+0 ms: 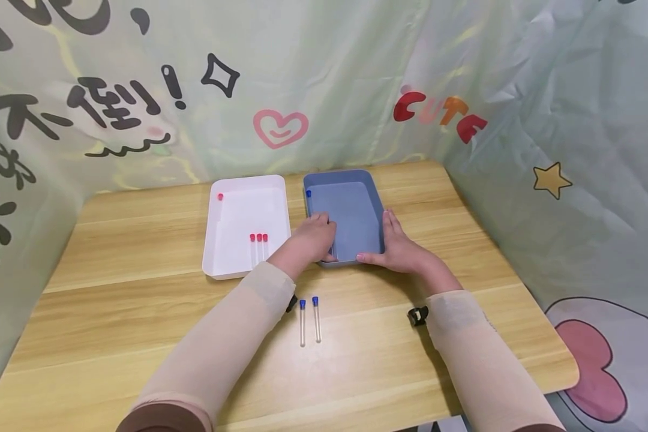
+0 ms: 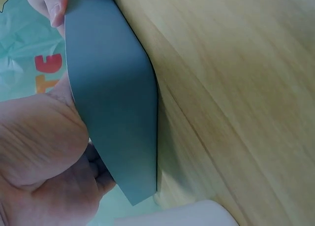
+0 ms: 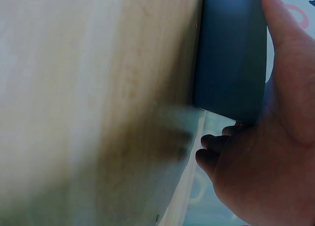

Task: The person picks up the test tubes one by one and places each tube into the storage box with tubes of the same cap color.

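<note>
My left hand (image 1: pixel 314 237) reaches over the near left side of the blue-grey tray (image 1: pixel 351 207), fingers curled down inside it. A thin clear strip beside its thumb looks like a test tube (image 1: pixel 332 251), mostly hidden by the hand. My right hand (image 1: pixel 402 247) rests at the tray's near right corner, thumb along the front rim and straight fingers against the right wall. In the right wrist view, the hand (image 3: pixel 275 122) lies along the tray's outer wall (image 3: pixel 231 53). Two blue-capped test tubes (image 1: pixel 302 324) lie on the table before the tray.
A white tray (image 1: pixel 237 210) stands left of the blue-grey one, holding several red-capped tubes (image 1: pixel 259 238). One blue cap (image 1: pixel 309 194) shows in the blue-grey tray's far left corner. The wooden table (image 1: pixel 140 252) meets printed cloth walls at the back and right.
</note>
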`<move>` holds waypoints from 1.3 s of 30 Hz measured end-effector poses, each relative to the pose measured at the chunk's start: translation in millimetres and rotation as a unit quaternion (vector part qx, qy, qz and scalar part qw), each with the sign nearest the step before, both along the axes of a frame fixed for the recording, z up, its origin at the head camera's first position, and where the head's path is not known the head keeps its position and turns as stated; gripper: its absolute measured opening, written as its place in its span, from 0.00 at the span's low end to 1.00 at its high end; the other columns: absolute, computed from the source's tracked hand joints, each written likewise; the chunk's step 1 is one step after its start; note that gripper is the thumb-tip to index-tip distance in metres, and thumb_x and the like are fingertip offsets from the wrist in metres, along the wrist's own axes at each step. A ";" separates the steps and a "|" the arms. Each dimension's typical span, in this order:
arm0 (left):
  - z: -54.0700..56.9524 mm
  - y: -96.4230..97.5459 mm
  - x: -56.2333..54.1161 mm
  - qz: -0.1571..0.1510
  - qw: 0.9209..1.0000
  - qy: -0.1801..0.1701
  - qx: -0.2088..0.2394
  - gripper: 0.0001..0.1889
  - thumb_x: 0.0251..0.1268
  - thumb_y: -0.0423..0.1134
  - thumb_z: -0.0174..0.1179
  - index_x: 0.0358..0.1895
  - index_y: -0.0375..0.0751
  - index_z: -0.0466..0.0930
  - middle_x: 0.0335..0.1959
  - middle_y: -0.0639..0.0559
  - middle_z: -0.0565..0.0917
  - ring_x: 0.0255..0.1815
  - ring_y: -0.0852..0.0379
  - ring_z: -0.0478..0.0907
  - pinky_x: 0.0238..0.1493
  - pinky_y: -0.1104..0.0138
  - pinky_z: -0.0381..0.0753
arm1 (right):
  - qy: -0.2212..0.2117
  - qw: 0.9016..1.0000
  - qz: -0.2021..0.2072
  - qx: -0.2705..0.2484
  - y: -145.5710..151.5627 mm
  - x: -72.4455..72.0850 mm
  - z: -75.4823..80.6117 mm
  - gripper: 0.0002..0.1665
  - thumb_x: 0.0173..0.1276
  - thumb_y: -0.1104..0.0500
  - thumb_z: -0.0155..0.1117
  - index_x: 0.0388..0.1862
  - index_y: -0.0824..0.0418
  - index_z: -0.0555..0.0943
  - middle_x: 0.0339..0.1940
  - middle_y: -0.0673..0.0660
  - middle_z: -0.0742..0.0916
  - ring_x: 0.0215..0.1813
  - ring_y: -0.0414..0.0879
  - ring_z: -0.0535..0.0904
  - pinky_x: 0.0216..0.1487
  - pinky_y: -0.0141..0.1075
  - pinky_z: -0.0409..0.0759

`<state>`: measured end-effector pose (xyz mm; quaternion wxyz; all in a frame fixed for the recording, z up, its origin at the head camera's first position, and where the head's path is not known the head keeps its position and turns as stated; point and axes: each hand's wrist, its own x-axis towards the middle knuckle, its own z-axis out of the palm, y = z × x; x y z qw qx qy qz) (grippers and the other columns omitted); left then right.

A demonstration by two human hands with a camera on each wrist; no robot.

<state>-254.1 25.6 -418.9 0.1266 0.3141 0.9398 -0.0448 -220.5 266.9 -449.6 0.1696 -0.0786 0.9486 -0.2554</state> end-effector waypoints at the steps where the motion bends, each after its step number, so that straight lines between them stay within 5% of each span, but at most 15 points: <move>1: -0.5 -0.4 -0.4 -0.001 1.000 0.000 0.005 0.49 0.67 0.64 0.72 0.78 0.31 0.71 0.71 0.38 0.77 0.71 0.46 0.73 0.81 0.58 0.72 | -0.001 1.000 -0.001 -0.001 0.0 0.1 0.1 0.86 0.68 0.24 0.71 0.87 0.69 0.22 0.91 0.69 0.31 0.93 0.67 0.33 0.91 0.62 0.49; 24: -12.7 -13.4 -0.1 -0.018 0.994 0.032 0.101 0.54 0.67 0.68 0.71 0.82 0.30 0.64 0.77 0.36 0.73 0.77 0.41 0.70 0.85 0.55 0.69 | -0.007 1.000 -0.007 0.002 -1.4 2.5 3.1 0.86 0.68 0.26 0.72 0.87 0.70 0.23 0.91 0.69 0.31 0.93 0.67 0.33 0.91 0.63 0.50; 39: -3.5 -34.1 22.2 0.008 0.983 0.025 0.182 0.48 0.72 0.60 0.71 0.83 0.32 0.65 0.80 0.38 0.72 0.81 0.41 0.69 0.86 0.54 0.69 | -0.009 1.000 -0.011 0.003 -2.1 3.8 4.5 0.87 0.67 0.24 0.72 0.87 0.69 0.23 0.91 0.69 0.31 0.93 0.67 0.33 0.91 0.64 0.48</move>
